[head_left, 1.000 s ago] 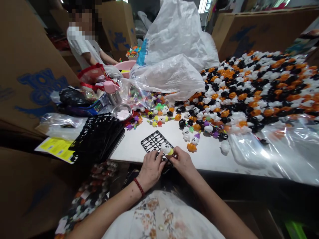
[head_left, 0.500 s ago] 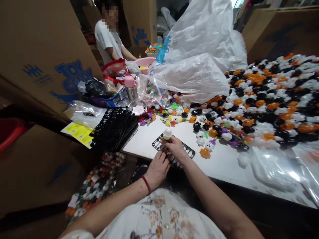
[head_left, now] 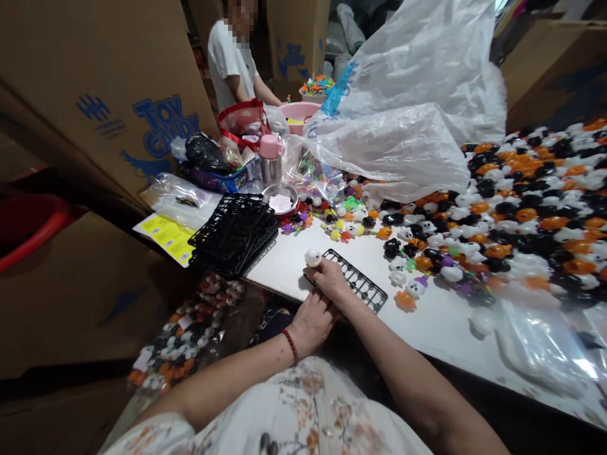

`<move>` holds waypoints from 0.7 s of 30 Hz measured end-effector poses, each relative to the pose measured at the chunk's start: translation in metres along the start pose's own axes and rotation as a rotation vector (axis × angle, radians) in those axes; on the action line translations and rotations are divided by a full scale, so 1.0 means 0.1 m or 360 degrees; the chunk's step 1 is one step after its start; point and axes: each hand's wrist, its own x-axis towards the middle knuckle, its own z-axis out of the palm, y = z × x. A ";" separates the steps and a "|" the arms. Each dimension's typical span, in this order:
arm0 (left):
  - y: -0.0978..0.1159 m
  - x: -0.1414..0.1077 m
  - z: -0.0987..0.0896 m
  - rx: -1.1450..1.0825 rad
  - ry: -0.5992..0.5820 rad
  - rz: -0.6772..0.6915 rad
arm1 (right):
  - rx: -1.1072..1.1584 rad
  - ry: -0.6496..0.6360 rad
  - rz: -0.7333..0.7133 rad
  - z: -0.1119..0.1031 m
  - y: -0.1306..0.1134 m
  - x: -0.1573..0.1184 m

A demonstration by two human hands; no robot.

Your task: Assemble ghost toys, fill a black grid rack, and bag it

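Observation:
A small white toy head point(head_left: 313, 257) with dark marks sticks out above the fingertips of my right hand point(head_left: 331, 278), which is closed round its lower part. My left hand point(head_left: 312, 322) lies just below, against the right one, its fingers curled; whatever they grip is hidden. Under and beside my right hand is a black plastic grid frame point(head_left: 363, 282), flat at the table's front edge. A stack of similar black frames point(head_left: 232, 235) sits to the left.
Orange, black and white plastic toys point(head_left: 526, 208) cover the table's right side. Clear bags point(head_left: 535, 338) lie at the front right. Farther back are a white plastic sack point(head_left: 403, 145), a pink-topped flask point(head_left: 271, 161) and a metal bowl point(head_left: 279, 193). A co-worker point(head_left: 232, 66) stands beyond.
The view has swung slightly left. The white toy head has tipped left in my right hand, showing its dark marks. My hands have slid toward the left end of the black frame.

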 end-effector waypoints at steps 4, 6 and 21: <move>0.00 0.01 0.03 -0.0108 0.0074 -0.0045 | -0.0107 0.0048 -0.0051 0.04 0.01 0.00; -0.01 -0.02 0.01 -0.0230 0.0114 -0.0056 | -0.0047 0.0057 -0.0065 0.06 0.03 -0.01; -0.75 0.43 -0.52 -0.0816 0.0589 -0.0375 | -0.0222 0.0007 -0.0079 0.00 -0.01 -0.08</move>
